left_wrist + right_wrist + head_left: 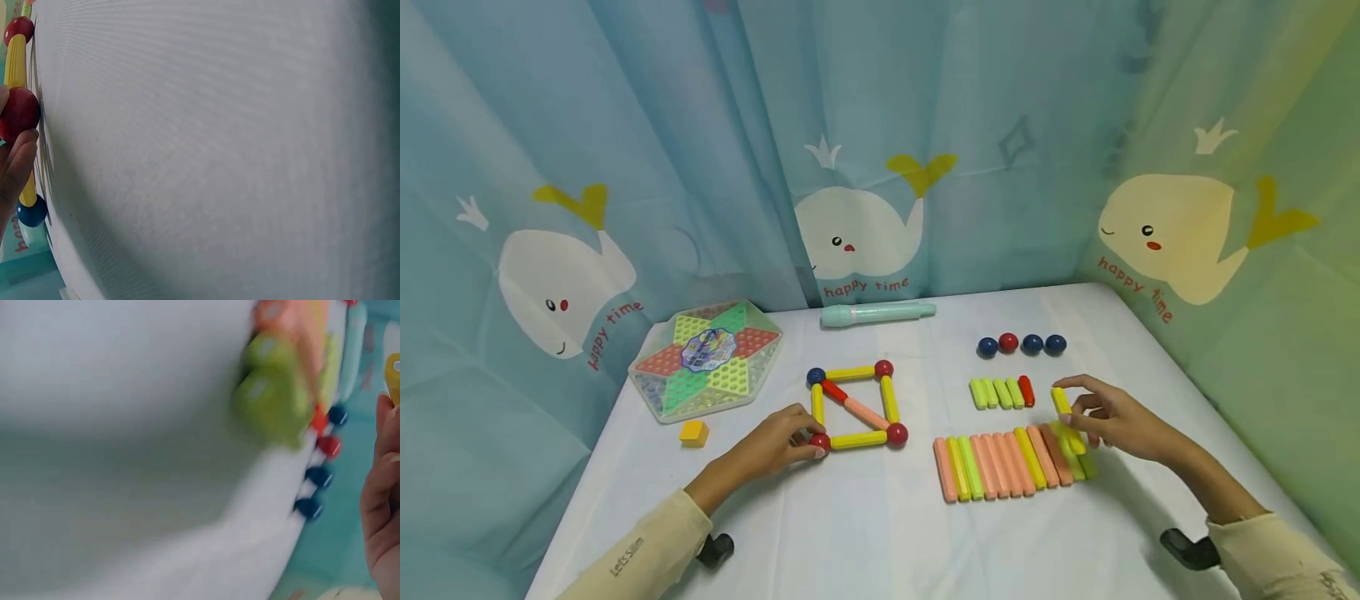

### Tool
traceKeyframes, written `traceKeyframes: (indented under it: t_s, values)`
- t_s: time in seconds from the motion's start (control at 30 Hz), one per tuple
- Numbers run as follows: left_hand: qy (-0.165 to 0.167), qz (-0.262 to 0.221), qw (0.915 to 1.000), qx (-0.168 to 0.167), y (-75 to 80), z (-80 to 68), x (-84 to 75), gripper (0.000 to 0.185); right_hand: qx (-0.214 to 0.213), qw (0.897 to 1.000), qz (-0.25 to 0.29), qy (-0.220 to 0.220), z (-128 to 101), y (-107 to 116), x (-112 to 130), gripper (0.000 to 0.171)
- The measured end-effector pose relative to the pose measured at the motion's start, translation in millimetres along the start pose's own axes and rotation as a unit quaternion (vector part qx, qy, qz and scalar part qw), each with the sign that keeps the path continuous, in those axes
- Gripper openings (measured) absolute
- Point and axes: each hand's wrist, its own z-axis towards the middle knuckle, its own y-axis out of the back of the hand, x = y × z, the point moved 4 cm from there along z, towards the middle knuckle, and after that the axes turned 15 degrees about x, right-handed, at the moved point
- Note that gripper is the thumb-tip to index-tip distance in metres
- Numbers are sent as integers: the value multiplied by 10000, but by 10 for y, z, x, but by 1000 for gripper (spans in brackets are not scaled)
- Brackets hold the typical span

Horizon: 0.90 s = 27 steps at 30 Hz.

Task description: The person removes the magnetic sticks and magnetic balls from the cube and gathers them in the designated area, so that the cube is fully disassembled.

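My left hand (786,442) pinches the red ball (820,443) at the near left corner of a square frame lying on the table. Yellow rods (859,440) form its sides, with red balls (897,434) and one blue ball (816,377) at the other corners. A diagonal of a red rod (834,391) and a salmon rod (867,414) crosses it. Raised over the right end of a row of long rods (992,467), my right hand (1112,419) grips a yellow rod (1061,401) between thumb and fingers. The right wrist view shows that yellow rod's end (394,375).
Short green rods (996,393) and a red one (1026,391) lie behind the long row. Farther back sit three blue balls (1032,344) and a red ball (1008,342). A hexagonal game board (707,358), an orange block (694,433) and a teal tube (877,313) also lie here.
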Motion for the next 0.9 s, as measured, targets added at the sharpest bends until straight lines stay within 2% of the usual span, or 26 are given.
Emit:
traceKeyframes:
  t_s: [0.2,0.37,0.47,0.67,0.9]
  values:
    - [48,-83,10000,-20,4,-6,20,28,150,9988,-342,-304,-228,136,-348,39]
    - [72,-65,10000,1,3,8,37,28,353,9934,-566,-934,-250,113,-539,47]
    - [81,-54,9999,35,-4,15,43,28,437,9905,-675,-1112,-242,101,-591,46]
    - [75,-79,9999,50,-4,23,32,29,650,9906,-619,-1031,-244,120,-616,49]
    - [85,-63,9999,89,-9,27,41,29,1249,9907,41,-534,-266,99,-628,58]
